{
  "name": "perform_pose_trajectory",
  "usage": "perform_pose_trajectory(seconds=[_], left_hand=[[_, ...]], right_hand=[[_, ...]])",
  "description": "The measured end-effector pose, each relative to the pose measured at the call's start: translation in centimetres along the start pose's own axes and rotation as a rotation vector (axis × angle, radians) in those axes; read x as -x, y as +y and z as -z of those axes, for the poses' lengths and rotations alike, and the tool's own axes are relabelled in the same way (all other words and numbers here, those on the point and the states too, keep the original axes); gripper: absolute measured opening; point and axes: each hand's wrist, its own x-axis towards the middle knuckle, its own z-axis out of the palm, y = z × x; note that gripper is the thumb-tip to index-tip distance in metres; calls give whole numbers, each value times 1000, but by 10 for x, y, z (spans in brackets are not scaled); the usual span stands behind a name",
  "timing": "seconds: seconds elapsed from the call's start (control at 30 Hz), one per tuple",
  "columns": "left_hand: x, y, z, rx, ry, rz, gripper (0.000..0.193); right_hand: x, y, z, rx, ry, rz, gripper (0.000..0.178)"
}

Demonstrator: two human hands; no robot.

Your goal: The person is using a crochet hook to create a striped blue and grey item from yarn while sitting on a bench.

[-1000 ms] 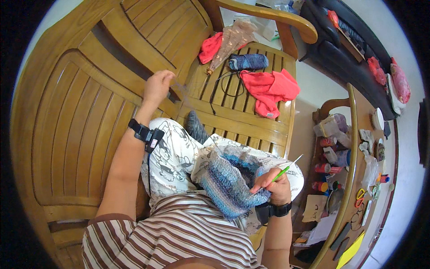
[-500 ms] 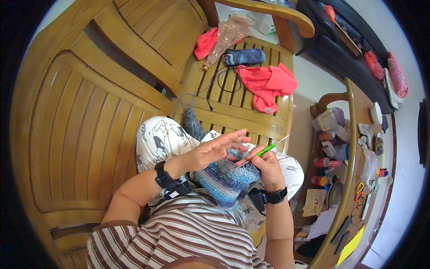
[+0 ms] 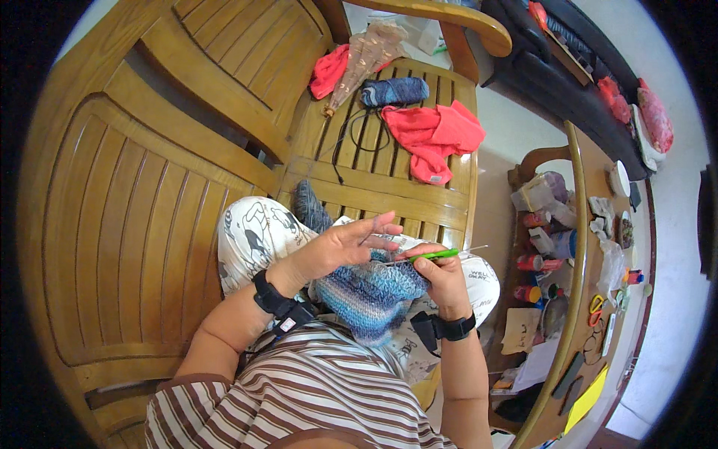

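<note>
A crochet hook with a green handle (image 3: 436, 255) is gripped between the thumb and fingers of my right hand (image 3: 443, 280). Its thin metal tip points left into the upper edge of a blue, grey and white striped crocheted piece (image 3: 366, 303), which rests on my lap. My left hand (image 3: 338, 251) is at the piece's upper left edge, fingers stretched out and apart, with a thin strand of yarn across them. Its lower fingers are partly hidden. Beside my left knee lies a dark grey-blue bundle of yarn (image 3: 310, 206).
The slatted wooden bench (image 3: 359, 198) holds a blue yarn skein (image 3: 395, 91), a red cloth (image 3: 441, 138), a folded brown umbrella (image 3: 366, 63) and a black cord (image 3: 359, 142). To the right, a table (image 3: 598, 172) carries scissors (image 3: 596, 308) and glasses (image 3: 593, 348), with a cluttered shelf below.
The hook has turned from slanting upward to lying nearly level. My left hand has shifted slightly left with its fingers more bent. The whole view has moved a little.
</note>
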Motion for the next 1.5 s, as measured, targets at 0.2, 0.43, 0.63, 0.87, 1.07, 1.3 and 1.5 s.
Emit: perform_pose_trajectory(seconds=[0.2, 0.43, 0.63, 0.87, 1.07, 1.3, 1.5], left_hand=[[3, -11, -9, -183, 54, 48, 86], [2, -4, -20, -151, 207, 126, 85], [0, -11, -13, -146, 246, 88, 81], [-4, -8, -18, 142, 190, 246, 82], [-3, 2, -16, 15, 195, 217, 78], [1, 7, -10, -109, 62, 284, 65], [-6, 1, -23, -265, 176, 129, 66]], right_hand=[[11, 6, -19, 148, 224, 144, 13], [13, 4, -27, 317, 284, 259, 12], [9, -7, -38, 1357, 106, 813, 27], [2, 9, -23, 999, 86, 746, 19], [4, 0, -17, 429, 57, 630, 13], [11, -19, -1, 305, -55, 388, 7], [7, -11, -20, -143, 162, 76, 10]])
